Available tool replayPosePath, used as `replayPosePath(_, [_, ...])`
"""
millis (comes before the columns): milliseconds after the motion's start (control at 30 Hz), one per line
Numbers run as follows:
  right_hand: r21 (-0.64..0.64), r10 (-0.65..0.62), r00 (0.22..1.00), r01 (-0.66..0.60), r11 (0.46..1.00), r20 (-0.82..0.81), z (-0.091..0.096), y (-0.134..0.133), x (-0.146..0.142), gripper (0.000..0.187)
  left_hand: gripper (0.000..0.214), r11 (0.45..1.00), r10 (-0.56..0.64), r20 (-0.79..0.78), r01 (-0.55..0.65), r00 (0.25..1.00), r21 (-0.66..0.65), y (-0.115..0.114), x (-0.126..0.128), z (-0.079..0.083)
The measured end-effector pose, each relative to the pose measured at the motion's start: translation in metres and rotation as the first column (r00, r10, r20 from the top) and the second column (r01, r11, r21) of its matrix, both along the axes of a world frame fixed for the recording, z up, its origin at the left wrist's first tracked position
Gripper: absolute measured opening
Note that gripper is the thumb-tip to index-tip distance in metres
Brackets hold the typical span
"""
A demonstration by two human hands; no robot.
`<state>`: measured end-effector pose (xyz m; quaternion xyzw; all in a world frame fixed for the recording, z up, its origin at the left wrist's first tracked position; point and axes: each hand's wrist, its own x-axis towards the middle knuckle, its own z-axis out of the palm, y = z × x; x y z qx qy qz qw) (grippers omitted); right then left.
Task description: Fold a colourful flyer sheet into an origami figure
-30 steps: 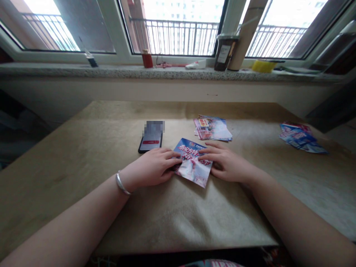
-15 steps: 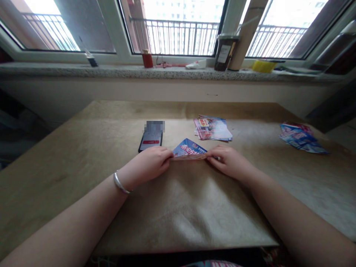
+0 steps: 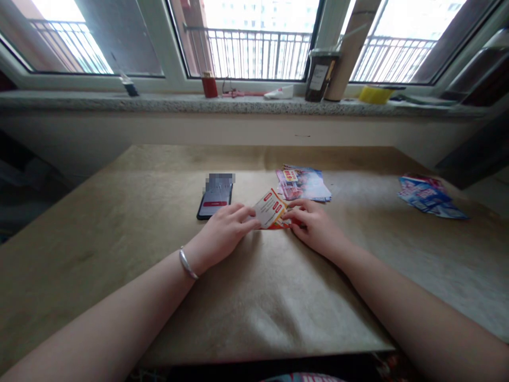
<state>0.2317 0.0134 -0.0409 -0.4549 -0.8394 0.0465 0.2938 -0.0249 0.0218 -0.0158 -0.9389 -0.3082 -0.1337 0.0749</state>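
Between my hands is a small folded paper leaflet [image 3: 271, 209], its white face with red labels and an orange edge turned up. The fingers of my left hand [image 3: 230, 228] close on its left corner. On the other side, my right hand [image 3: 312, 225] grips the right edge, fingers bent over the paper. Just beyond my left hand lies a phone [image 3: 215, 201] with a lit screen, partly blurred out. A stack of flat printed leaflets [image 3: 306, 183] rests behind the paper, a short way beyond my right hand.
Several folded blue leaflets [image 3: 431, 196] lie in a pile at the right of the table [image 3: 119, 254]. Along the stone windowsill [image 3: 246, 105] stand a red container [image 3: 209, 85], a dark lidded tub [image 3: 317, 77] and a yellow object [image 3: 375, 94].
The leaflet's blue triangular side no longer faces up; its white and orange side shows now. Both hands have moved closer together, the left one shifting right.
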Motion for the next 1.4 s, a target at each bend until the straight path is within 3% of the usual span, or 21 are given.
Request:
replayPosePath(200, [0.067, -0.002, 0.99, -0.008, 0.998, 0.144, 0.006, -0.002, -0.003, 0.021, 0.036, 0.989, -0.118, -0.082, 0.11, 0.99, -0.094, 0.003, 0.003, -0.003])
replayPosePath(367, [0.029, 0.169, 0.957, -0.181, 0.983, 0.237, 0.009, -0.004, -0.009, 0.028, 0.04, 0.987, -0.127, -0.092, 0.116, 0.988, -0.11, 0.005, 0.005, -0.006])
replayPosePath(467, [0.007, 0.201, 0.943, -0.211, 0.977, 0.266, 0.01, -0.005, -0.012, 0.032, 0.037, 0.989, -0.111, -0.06, 0.104, 0.992, -0.104, 0.005, 0.006, -0.008])
replayPosePath(633, [0.013, 0.172, 0.93, -0.186, 0.982, 0.325, 0.014, -0.008, -0.011, 0.031, 0.03, 0.993, -0.077, -0.058, 0.072, 0.995, -0.097, 0.004, 0.006, -0.007])
replayPosePath(867, [-0.071, 0.125, 0.933, -0.108, 0.992, 0.338, 0.02, -0.008, 0.009, 0.026, 0.023, 0.983, -0.035, -0.119, 0.013, 0.992, -0.182, 0.0, 0.001, 0.012])
replayPosePath(1167, [-0.194, 0.137, 0.942, -0.08, 0.978, 0.305, 0.026, -0.005, 0.034, 0.027, 0.031, 0.956, 0.026, -0.167, -0.073, 0.986, -0.283, 0.001, -0.017, 0.019])
replayPosePath(1400, [-0.207, 0.047, 0.916, 0.04, 0.977, 0.399, 0.031, -0.007, 0.043, 0.024, 0.023, 0.941, 0.094, -0.248, -0.167, 0.964, -0.295, -0.002, -0.018, 0.029])
